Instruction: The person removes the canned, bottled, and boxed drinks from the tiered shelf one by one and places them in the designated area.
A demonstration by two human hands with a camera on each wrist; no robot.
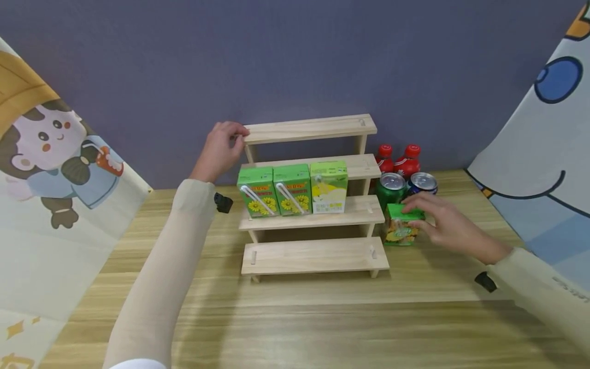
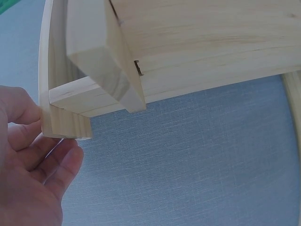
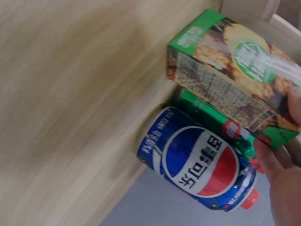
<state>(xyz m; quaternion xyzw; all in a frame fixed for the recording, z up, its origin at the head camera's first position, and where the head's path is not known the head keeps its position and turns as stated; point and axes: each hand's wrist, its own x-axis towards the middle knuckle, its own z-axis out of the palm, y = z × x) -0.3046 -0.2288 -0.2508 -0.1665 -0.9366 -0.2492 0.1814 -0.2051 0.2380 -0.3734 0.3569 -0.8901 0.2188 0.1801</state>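
My left hand [image 1: 223, 148] grips the left end of the top board of a stepped wooden shelf rack [image 1: 313, 129]. In the left wrist view the thumb and fingers pinch the wooden end piece [image 2: 70, 123]. To the right of the rack, my right hand [image 1: 444, 223] holds a small green carton [image 1: 401, 228] between thumb and fingers, near its top. Brown food pictures and a round green logo cover the carton [image 3: 235, 61] in the right wrist view. Two green drink cartons [image 1: 275, 189] with straws and a yellow-green carton [image 1: 329, 187] stand in a row on the rack.
Behind the held carton stand a green can [image 1: 391, 188] and a blue cola can [image 3: 200, 165]. Two red-capped bottles [image 1: 407, 161] are farther back. A dark wall [image 1: 295, 61] rises behind the rack, and printed panels [image 1: 69, 154] flank the wooden table [image 1: 304, 328].
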